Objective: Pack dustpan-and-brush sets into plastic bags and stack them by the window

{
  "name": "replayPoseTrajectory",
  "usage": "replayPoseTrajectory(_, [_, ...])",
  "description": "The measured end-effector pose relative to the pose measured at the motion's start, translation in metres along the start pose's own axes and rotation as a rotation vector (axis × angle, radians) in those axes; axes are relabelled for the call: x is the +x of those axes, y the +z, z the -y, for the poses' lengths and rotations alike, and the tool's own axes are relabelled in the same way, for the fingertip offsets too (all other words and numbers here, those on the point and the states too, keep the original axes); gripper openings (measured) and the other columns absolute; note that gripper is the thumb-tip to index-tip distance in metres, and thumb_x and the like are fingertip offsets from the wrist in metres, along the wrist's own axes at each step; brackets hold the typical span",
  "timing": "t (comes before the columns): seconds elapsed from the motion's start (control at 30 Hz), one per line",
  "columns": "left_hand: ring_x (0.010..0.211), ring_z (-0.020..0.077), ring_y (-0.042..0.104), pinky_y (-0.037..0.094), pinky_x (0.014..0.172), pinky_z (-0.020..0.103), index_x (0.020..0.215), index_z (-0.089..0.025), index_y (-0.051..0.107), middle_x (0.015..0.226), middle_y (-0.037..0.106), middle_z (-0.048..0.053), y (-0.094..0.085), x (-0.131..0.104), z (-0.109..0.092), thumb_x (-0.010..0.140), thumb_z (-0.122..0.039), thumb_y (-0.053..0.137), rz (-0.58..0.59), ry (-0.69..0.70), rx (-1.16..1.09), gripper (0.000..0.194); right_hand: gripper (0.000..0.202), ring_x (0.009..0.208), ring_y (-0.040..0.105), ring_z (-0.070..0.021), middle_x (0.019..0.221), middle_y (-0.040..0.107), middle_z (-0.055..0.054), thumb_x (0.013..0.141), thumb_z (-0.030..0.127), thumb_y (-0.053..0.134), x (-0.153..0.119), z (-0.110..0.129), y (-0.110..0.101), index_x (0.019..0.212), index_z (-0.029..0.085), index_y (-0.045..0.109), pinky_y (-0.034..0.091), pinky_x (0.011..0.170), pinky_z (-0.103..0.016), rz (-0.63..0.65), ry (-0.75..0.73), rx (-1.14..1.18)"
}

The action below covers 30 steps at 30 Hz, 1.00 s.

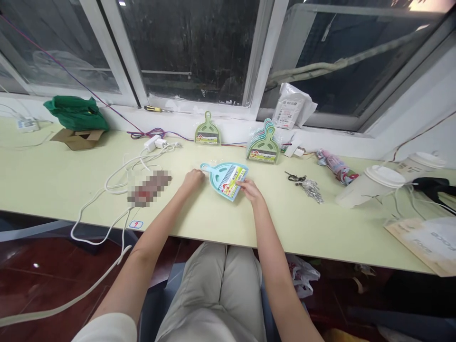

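A small light-blue dustpan [218,183] with a brush and a printed label is tilted just over the table in front of me, in what looks like clear plastic wrap. My left hand [194,180] is closed at its handle end, where it seems to pinch the wrap; the fingertips are partly hidden. With thumb and fingers, my right hand [250,190] grips the wide edge beside the label. Behind it, a green dustpan [207,133] leans upright against the wall. To its right stands a stack of similar dustpans [263,147], a green one in front.
White cables [107,190] and a blurred-out object [149,188] lie on the left. A green bag [76,113] sits on a cardboard box [79,139]. At right are keys [311,189], a folded umbrella [337,166], white cups [372,185] and a paper bag [423,240].
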State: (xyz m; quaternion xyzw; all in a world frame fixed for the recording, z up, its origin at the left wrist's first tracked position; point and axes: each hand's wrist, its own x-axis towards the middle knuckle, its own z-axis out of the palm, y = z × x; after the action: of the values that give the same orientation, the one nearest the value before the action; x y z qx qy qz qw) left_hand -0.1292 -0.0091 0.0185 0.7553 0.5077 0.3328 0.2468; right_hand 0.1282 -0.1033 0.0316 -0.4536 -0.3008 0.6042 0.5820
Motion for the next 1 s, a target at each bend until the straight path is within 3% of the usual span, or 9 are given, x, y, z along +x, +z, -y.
replayPoseTrajectory(0.1, [0.115,0.0356,0.053,0.038,0.099,0.041,0.049,-0.022,0.055,0.071,0.061,0.013,-0.007,0.005,0.008,0.067,-0.016,0.066,-0.111,-0.092,-0.026,0.023,0.020,0.080,0.073,-0.0209,0.076,0.075,-0.005,0.062,0.002,0.076,-0.001,0.000,-0.003,0.078,0.012,0.068,0.061,0.078,-0.035,0.056,0.064,-0.056])
replayPoseTrajectory(0.2, [0.109,0.0377,0.056,0.040,0.095,0.045,0.061,-0.020,0.065,0.078,0.064,0.016,-0.021,0.009,0.010,0.073,-0.018,0.059,-0.113,-0.131,0.230,0.014,0.019,0.073,0.073,-0.0178,0.074,0.075,-0.005,0.063,-0.001,0.074,0.002,-0.003,-0.006,0.076,0.011,0.068,0.061,0.076,-0.032,0.020,0.090,-0.098])
replayPoseTrajectory(0.33, [0.100,0.0384,0.060,0.042,0.087,0.046,0.078,-0.015,0.072,0.088,0.066,0.021,-0.032,0.013,-0.001,0.080,-0.016,0.049,-0.161,-0.176,0.464,0.023,0.019,0.066,0.071,-0.0154,0.071,0.074,-0.003,0.061,-0.002,0.073,0.007,-0.010,-0.002,0.073,0.012,0.067,0.062,0.069,-0.028,-0.052,0.061,-0.095])
replayPoseTrajectory(0.5, [0.101,0.0336,0.057,0.044,0.080,0.041,0.084,-0.016,0.072,0.091,0.066,0.019,-0.020,0.008,-0.025,0.086,-0.018,0.044,-0.153,-0.016,0.582,0.028,0.021,0.068,0.071,-0.0160,0.070,0.073,-0.001,0.059,0.003,0.078,0.005,-0.024,0.022,0.072,0.015,0.066,0.062,0.066,-0.027,-0.134,-0.071,0.008])
replayPoseTrajectory(0.63, [0.108,0.0329,0.052,0.044,0.084,0.044,0.092,-0.015,0.070,0.101,0.065,0.020,-0.001,-0.001,-0.046,0.091,-0.020,0.037,-0.120,0.165,0.593,0.034,0.027,0.076,0.072,-0.0201,0.073,0.073,-0.003,0.057,0.008,0.082,0.001,-0.030,0.035,0.077,0.015,0.065,0.062,0.073,-0.032,-0.109,-0.088,0.036])
replayPoseTrajectory(0.73, [0.118,0.0302,0.049,0.035,0.102,0.048,0.095,-0.019,0.070,0.114,0.064,0.015,0.011,-0.007,-0.062,0.093,-0.024,0.039,-0.145,0.335,0.442,0.031,0.031,0.079,0.071,-0.0210,0.073,0.073,-0.002,0.056,0.011,0.082,0.001,-0.029,0.036,0.080,0.016,0.064,0.061,0.072,-0.033,-0.144,-0.136,0.070])
replayPoseTrajectory(0.83, [0.134,0.0296,0.037,0.014,0.116,0.052,0.107,-0.025,0.067,0.139,0.051,0.008,0.018,-0.010,-0.075,0.089,-0.035,0.054,-0.303,0.371,0.178,0.024,0.031,0.076,0.070,-0.0190,0.075,0.072,-0.001,0.056,0.014,0.081,0.004,-0.028,0.033,0.081,0.017,0.062,0.060,0.069,-0.031,-0.220,-0.209,0.127])
replayPoseTrajectory(0.93, [0.144,0.0311,0.021,0.014,0.117,0.052,0.137,-0.026,0.045,0.155,0.028,0.010,0.022,-0.004,-0.080,0.079,-0.047,0.067,-0.571,0.108,-0.235,0.065,0.035,0.078,0.069,-0.0180,0.080,0.073,-0.001,0.056,0.017,0.080,0.007,-0.028,0.030,0.086,0.017,0.062,0.059,0.068,-0.029,-0.262,-0.270,0.181])
replayPoseTrajectory(1.0, [0.143,0.0306,0.026,0.026,0.113,0.049,0.147,-0.025,0.027,0.155,0.026,0.013,0.025,0.003,-0.079,0.079,-0.053,0.064,-0.570,-0.109,-0.606,0.082,0.040,0.081,0.069,-0.0185,0.085,0.073,-0.003,0.055,0.020,0.080,0.009,-0.029,0.029,0.091,0.017,0.062,0.058,0.070,-0.029,-0.262,-0.295,0.197])
